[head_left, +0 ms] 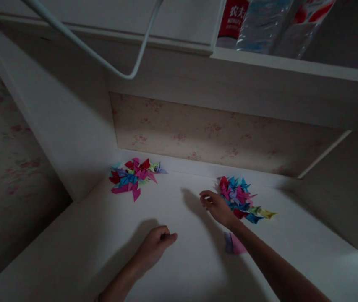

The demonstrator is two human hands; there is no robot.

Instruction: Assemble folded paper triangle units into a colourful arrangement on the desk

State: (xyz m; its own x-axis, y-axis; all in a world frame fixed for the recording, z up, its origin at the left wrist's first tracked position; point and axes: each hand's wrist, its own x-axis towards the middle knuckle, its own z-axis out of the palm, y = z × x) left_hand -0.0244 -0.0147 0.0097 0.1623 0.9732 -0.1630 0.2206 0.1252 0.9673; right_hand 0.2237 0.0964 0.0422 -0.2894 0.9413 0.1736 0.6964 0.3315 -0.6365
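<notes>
Head view: Two bare hands hover over a white desk (191, 272) in dim light, with folded coloured paper massed along its far edge.
Far left corner: A left pile of folded paper (131, 177) in pink, red, blue and green lies loosely heaped, pointed tips turned in all directions.
Far edge, right of centre: A right pile of folded paper (236, 195) mixes red, blue, pink and purple, with a yellow piece (267, 214) at its right fringe.
Right hand: The person's right hand (217, 206) hangs just beside the right pile, fingers curled toward the thumb; whether the tips pinch anything is too dim to judge.
Left hand: The left hand (157, 244) is above the desk's middle, well apart from both piles, fingers folded into a loose fist, thumb along the forefinger, nothing visible in it.
Toward the near edge: A purple paper piece (228, 243) and a pink paper piece (238, 245) lie together, the pink partly hidden by the right forearm.
Paper done: Judging by their shapes, the pieces in both piles are already folded.
Paper left: The near pair looks flat and perhaps unfolded, set apart from either pile.
Shelf above: Plastic-wrapped bottles (262, 27) stand at upper right; a pale cable (128, 76) loops down at left.
</notes>
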